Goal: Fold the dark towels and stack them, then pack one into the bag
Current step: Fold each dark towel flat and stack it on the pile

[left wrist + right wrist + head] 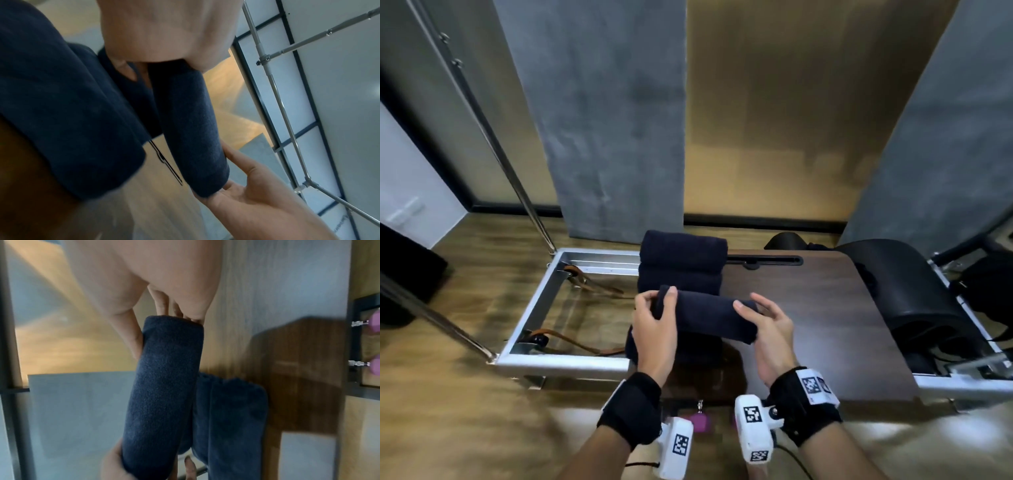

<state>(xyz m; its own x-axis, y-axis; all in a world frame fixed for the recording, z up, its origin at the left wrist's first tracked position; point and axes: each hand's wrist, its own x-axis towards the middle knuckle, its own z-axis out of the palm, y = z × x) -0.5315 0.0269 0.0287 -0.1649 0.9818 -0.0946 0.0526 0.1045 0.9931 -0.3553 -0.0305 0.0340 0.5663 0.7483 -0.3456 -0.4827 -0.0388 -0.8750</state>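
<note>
Currently the left hand [654, 329] and right hand [770, 329] each curl their fingers round one end of the folded towel [709, 317], held above the stacked towels [681, 263]. Uneven release could unroll it or topple the stack.

Dark towels: four in view.
One rolled towel [709, 317] held up, two rolled ones [683, 262] stacked behind, one [674, 349] beneath; two hands [654, 329]; two pink objects [374, 344].

- The right hand [148, 288] grips one end of a rolled dark towel [162, 394].
- The left hand [115, 467] holds the far end.
- More dark towels [232, 418] lie beside it on brown wood [298, 369].
</note>
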